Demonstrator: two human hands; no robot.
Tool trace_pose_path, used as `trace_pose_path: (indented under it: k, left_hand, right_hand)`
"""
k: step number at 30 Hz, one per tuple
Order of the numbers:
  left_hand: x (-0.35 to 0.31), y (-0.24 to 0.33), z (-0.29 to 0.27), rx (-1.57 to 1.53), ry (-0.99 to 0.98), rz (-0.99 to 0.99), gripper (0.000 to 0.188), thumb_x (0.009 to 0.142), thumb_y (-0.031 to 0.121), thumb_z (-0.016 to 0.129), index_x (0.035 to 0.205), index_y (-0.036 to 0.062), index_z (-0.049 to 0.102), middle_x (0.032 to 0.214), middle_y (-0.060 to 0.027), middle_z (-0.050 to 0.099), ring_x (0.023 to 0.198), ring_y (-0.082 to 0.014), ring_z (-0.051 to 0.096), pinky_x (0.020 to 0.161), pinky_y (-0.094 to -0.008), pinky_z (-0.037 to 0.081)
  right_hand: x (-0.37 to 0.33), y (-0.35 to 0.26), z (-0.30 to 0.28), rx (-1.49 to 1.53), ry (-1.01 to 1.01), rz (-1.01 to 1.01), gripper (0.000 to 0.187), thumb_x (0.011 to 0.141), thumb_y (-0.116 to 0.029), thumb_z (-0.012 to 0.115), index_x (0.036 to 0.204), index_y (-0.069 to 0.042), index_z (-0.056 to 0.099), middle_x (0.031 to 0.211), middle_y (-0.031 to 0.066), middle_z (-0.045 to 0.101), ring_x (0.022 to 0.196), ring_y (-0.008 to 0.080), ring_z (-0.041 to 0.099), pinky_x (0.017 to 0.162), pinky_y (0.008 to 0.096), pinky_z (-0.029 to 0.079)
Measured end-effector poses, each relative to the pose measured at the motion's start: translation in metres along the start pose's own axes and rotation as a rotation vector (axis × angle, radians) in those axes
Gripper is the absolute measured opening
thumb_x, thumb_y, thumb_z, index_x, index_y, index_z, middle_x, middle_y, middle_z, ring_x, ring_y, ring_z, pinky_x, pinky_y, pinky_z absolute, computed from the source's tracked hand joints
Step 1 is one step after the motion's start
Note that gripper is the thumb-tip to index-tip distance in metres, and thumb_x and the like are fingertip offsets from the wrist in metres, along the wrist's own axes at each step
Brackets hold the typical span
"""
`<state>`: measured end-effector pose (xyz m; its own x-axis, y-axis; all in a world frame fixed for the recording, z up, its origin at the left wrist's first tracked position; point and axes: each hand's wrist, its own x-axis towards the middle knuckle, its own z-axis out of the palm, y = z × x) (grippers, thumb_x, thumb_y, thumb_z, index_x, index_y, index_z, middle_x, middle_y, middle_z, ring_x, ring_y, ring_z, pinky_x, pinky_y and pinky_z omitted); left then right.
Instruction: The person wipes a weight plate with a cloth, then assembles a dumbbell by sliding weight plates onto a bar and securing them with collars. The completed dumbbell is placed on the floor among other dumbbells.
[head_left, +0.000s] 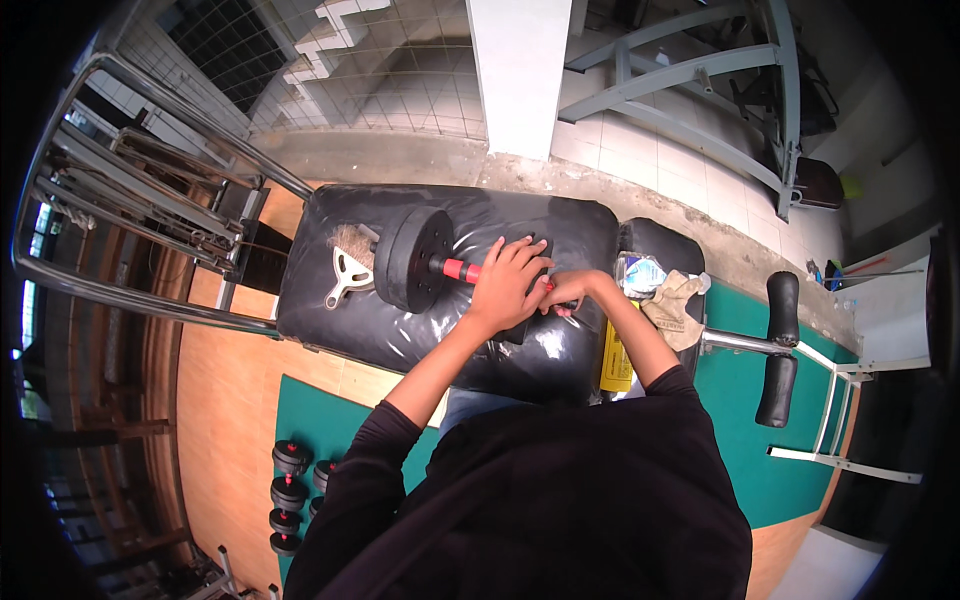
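A black dumbbell (413, 262) with a red and black handle lies across the black padded bench (540, 365). My left hand (508, 283) rests over the dumbbell's right-hand end, fingers stretched out and a little apart. That end's plate is mostly hidden beneath it. Close beside, my right hand (573, 291) bends in at the wrist, its fingers curled around the dumbbell's bar end, where a bit of red shows. Left of the dumbbell, a brush (350, 275) with a white handle and tan bristles lies on the bench.
At the bench's right end are a beige cloth or glove (675, 308), a blue-and-white packet (640, 273) and a yellow package (617, 355). Metal rails (150, 305) stand left. Small dumbbells (289, 492) sit on the green mat (310, 410). Padded rollers (783, 310) stick out at right.
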<state>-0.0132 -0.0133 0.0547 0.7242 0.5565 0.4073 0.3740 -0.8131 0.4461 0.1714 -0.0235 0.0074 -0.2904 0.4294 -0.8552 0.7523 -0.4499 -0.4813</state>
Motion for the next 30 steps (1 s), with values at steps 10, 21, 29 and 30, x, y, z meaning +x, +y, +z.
trace_pose_path:
  k: [10,21,29,30]
  left_hand:
    - [-0.003,0.000,0.002,-0.012,0.052,-0.007,0.024,0.082,0.021,0.056,0.103,0.0125,0.061,0.125,-0.0060,0.054,0.122,-0.0257,0.044,0.105,-0.0494,0.028]
    - [-0.004,0.005,0.002,0.017,0.051,-0.019,0.024,0.080,0.017,0.056,0.103,0.0145,0.062,0.126,-0.0036,0.054,0.123,-0.0244,0.045,0.106,-0.0489,0.027]
    - [-0.011,0.009,0.004,0.032,0.063,-0.011,0.026,0.078,0.015,0.056,0.104,0.0141,0.062,0.127,-0.0040,0.054,0.123,-0.0245,0.045,0.107,-0.0493,0.026]
    - [-0.011,0.009,0.004,0.028,0.059,-0.005,0.026,0.078,0.016,0.056,0.104,0.0141,0.062,0.127,-0.0040,0.053,0.123,-0.0245,0.045,0.107,-0.0494,0.026]
  right_hand:
    - [-0.004,-0.016,0.092,-0.568,1.174,0.105,0.040,0.069,-0.028,0.069,0.099,-0.005,0.054,0.097,0.0123,0.062,0.082,0.0289,0.066,0.087,0.0495,0.045]
    - [0.006,-0.025,0.058,-0.185,0.837,0.168,0.034,0.072,-0.017,0.068,0.104,-0.007,0.065,0.107,0.0129,0.066,0.103,0.0293,0.062,0.098,0.0551,0.038]
    - [0.016,-0.007,0.036,-0.106,0.453,-0.018,0.019,0.071,-0.014,0.066,0.085,-0.002,0.067,0.089,0.0162,0.067,0.084,0.0264,0.067,0.079,0.0418,0.053]
    - [0.016,-0.005,0.027,-0.031,0.273,-0.030,0.015,0.071,-0.012,0.065,0.080,0.000,0.067,0.084,0.0164,0.068,0.078,0.0251,0.068,0.073,0.0384,0.056]
